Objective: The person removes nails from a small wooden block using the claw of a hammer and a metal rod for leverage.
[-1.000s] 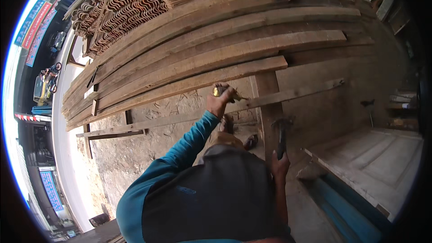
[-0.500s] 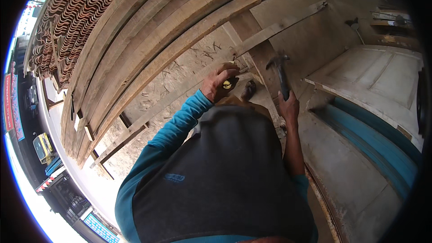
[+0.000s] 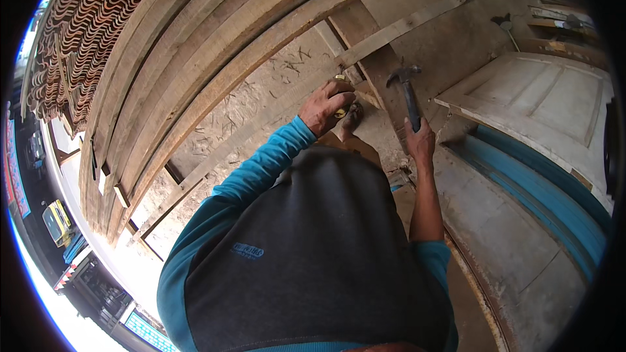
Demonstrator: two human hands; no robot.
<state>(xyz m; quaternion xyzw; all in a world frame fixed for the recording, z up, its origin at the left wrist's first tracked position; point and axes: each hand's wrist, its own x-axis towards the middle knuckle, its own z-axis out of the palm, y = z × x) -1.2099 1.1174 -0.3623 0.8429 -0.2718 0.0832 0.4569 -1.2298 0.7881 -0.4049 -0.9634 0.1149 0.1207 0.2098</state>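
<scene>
My left hand (image 3: 325, 107), in a blue sleeve, is closed around a black-and-yellow tape measure (image 3: 340, 113). Its fingers hide most of the case, and a yellow bit shows at the fingertips. Just beyond them runs a narrow wooden batten (image 3: 411, 25) that crosses a wide brown board (image 3: 375, 49). To the right, my right hand (image 3: 420, 140) grips the lower handle of a claw hammer (image 3: 411, 96). The hammer stands head away from me, its dark head over or near the brown board's edge. A bare foot (image 3: 351, 121) shows below the left hand.
Long timber beams (image 3: 261, 45) curve across the upper left, beside stacked wavy roof tiles (image 3: 98, 32). At right lie a white panelled door (image 3: 548, 94) and blue boards (image 3: 528, 182). Scattered nails or wood bits (image 3: 290, 68) litter the floor. A road with vehicles (image 3: 59, 221) is far left.
My left hand has shifted slightly right and turned, so less of the tape measure's face shows. My right hand still grips the hammer, nearly in place. The view has shifted a little.
</scene>
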